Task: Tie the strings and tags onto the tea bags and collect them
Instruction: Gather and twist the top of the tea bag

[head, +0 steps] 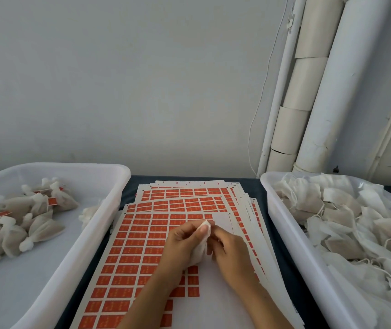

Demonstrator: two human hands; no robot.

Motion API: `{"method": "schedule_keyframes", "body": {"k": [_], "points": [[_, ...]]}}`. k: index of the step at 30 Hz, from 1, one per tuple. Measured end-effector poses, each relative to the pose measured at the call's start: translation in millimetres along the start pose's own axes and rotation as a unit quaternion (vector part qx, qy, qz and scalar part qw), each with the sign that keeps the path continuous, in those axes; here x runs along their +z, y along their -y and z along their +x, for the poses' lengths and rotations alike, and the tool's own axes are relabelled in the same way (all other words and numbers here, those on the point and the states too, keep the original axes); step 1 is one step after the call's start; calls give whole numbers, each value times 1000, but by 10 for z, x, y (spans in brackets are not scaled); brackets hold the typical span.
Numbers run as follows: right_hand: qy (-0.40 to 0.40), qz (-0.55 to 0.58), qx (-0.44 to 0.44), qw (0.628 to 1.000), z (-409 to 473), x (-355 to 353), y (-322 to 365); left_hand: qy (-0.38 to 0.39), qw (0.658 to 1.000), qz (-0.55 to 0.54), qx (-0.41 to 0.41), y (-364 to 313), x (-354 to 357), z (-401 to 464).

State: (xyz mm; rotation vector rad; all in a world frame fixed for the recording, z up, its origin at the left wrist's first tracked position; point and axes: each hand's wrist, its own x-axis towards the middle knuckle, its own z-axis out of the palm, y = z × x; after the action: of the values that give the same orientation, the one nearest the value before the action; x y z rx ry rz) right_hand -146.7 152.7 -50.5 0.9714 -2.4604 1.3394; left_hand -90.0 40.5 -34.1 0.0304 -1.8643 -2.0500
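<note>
Left hand [185, 241] curls round the body of one tea bag [200, 248], thumb and fingers pinching its gathered neck so the white top pokes up near the fingertips. Right hand [229, 250] comes in from the other side, fingers bent and closed at the same neck; I judge it is working the string there, though the string itself is too thin for me to pick out between the fingers. Both hands hang just above the tag sheets [156, 243], a fanned stack of orange labels lying in the middle of the dark table [251, 184]. Part of the top sheet's right side is bare white, so I take it tags are peeled from there, which would explain holding the bag right over it. Left tray [109, 210] carries a loose pile of finished bags [23, 222], necks cinched, a few showing orange tags; it sits within easy drop of the left hand. Right tray [275, 210] is heaped with untied bags [346, 222], flat and open-topped with loose strings trailing, near the right hand for the next pick. Only the head view is available. My reading: tying in progress, tag not yet visible on this bag.
</note>
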Motion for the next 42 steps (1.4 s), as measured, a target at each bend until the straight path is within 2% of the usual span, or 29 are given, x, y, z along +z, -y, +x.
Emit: {"method": "schedule_keyframes", "body": {"k": [5,11,18,27,35,42], "points": [[-14,6,25,1000,-2,-29,6,-44,999,20,-2,40,-11,23],[-22,14,33,999,-13,-40,33,-114,977,180,17,159,13,55],[-54,4,-29,998,-43,-40,116,-148,979,139,27,105,-9,42],[-62,-84,-112,988,-15,-92,188,-124,987,97,17,119,-9,48],[-113,14,-31,993,-23,-142,110,-48,995,82,43,99,17,5],[-124,37,-31,991,-16,-152,116,-37,985,151,73,88,33,-5]]}}
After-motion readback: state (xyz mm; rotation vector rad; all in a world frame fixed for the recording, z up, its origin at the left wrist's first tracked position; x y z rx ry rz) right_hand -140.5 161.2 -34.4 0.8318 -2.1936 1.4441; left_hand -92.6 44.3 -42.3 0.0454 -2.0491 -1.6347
